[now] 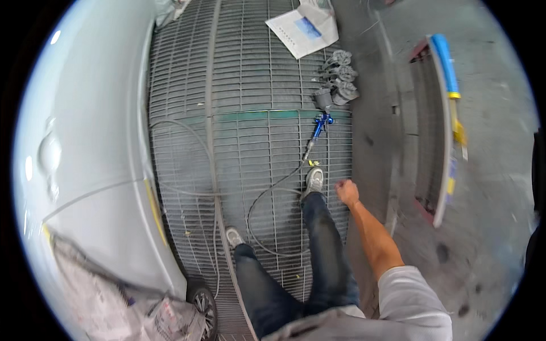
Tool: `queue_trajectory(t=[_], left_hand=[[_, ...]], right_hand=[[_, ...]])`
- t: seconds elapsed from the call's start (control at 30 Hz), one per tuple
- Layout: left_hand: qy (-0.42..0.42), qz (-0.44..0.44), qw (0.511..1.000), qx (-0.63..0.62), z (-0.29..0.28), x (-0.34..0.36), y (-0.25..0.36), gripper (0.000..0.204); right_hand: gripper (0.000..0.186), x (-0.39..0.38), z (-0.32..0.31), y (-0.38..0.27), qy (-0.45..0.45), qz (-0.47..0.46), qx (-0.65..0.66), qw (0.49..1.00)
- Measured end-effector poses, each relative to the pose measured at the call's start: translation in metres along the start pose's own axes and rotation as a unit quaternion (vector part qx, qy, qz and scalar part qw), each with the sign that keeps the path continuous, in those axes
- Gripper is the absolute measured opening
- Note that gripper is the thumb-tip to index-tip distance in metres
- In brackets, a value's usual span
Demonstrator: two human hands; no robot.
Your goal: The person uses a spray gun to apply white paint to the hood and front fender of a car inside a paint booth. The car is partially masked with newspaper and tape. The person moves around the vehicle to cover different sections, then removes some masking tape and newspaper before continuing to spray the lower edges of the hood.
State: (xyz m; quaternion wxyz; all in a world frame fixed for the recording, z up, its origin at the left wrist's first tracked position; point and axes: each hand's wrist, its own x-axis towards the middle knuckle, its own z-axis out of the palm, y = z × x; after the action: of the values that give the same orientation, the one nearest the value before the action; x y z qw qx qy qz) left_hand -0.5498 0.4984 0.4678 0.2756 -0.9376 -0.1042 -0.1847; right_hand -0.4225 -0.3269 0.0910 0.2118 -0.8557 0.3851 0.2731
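My right hand (346,192) hangs over the floor beside my right shoe (314,179), its fingers curled in with nothing showing in them. My left hand is out of the picture. Ahead of the right hand, a blue spray gun (321,122) lies on the metal floor grating (244,142), with a grey cup (323,99) at its far end. An air hose (249,219) runs from the gun's handle and loops between my legs. Several dark grey spray-gun cups (344,74) stand in a row just beyond the gun.
A pale car body (108,108) fills the left side, with masking paper (94,290) and a wheel (203,307) low down. A printed paper sheet (307,28) lies at the far end. On the right is a long frame (441,142) with a blue-wrapped part.
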Motion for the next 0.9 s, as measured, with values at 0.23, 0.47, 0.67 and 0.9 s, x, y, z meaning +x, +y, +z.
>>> queue_trajectory(t=[0.23,0.47,0.67,0.9], left_hand=[[-0.282,-0.018,0.955,-0.092,-0.048,-0.125,0.283,0.043],[-0.632,-0.077,0.753,-0.166,-0.045,-0.196,0.403,0.041],[-0.724,-0.156,0.661,-0.117,-0.099,-0.247,0.377,0.042],[-0.760,-0.172,0.621,-0.090,-0.107,-0.267,0.336,0.041]], right_hand=[[0.050,0.333,0.119,-0.048,0.017,-0.018,0.025,0.999],[0.064,0.452,0.156,-0.039,0.100,0.163,0.024,0.981],[0.046,0.440,0.159,-0.020,0.126,0.145,0.109,0.975],[0.017,0.397,0.157,0.071,0.071,0.061,0.603,0.792]])
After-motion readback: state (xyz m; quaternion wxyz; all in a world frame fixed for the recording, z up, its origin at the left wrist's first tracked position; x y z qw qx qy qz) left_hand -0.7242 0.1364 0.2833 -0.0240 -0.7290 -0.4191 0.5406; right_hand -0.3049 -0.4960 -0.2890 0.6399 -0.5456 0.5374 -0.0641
